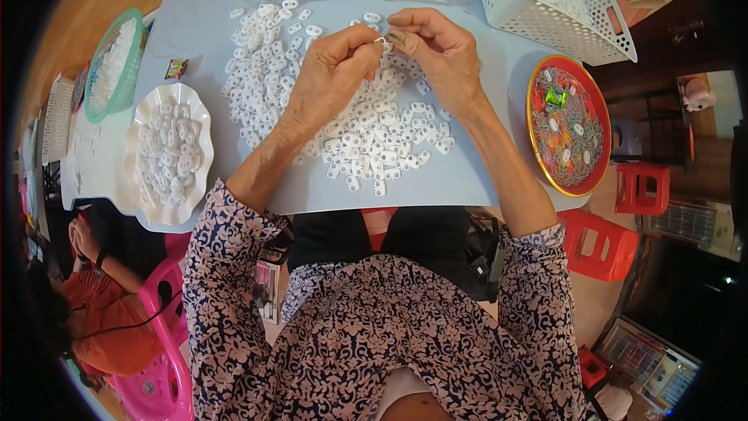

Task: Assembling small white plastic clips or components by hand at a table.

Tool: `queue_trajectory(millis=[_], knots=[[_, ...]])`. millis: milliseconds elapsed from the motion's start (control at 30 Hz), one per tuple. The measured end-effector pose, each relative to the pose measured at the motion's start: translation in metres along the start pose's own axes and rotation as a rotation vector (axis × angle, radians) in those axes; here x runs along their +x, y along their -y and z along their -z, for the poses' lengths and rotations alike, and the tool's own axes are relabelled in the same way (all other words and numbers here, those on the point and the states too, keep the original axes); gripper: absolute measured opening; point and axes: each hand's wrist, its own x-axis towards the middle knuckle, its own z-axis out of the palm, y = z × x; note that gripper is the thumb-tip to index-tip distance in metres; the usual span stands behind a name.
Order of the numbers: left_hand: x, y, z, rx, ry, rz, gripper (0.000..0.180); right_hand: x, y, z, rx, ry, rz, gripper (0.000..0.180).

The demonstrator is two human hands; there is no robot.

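While our left hand [336, 64] and right hand [448, 54] sit close, both pinch a small white bit [385, 44]. We've got loads of pieces [372, 139] on the table [467, 175].

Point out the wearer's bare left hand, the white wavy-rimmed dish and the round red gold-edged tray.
Wearer's bare left hand [333, 68]: head view, back of the hand.
White wavy-rimmed dish [163, 214]: head view, lower rim.
Round red gold-edged tray [562, 62]: head view, upper inner wall.
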Motion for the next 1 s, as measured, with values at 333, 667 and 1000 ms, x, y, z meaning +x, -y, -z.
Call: queue_trajectory(millis=[333, 667, 1000], knots=[[-0.001, 0.006, -0.004, -0.031, -0.04, -0.029, 0.017, -0.002, -0.003, -0.006, -0.007, -0.069, 0.008, 0.02], [-0.002, 0.003, 0.0, 0.034, 0.012, 0.021, 0.017, 0.001, -0.008, 0.003, -0.067, -0.049, -0.026, 0.009], [-0.003, 0.005, -0.006, 0.056, -0.03, -0.065, 0.015, -0.001, -0.003, -0.005, -0.15, -0.059, -0.015, 0.016]])
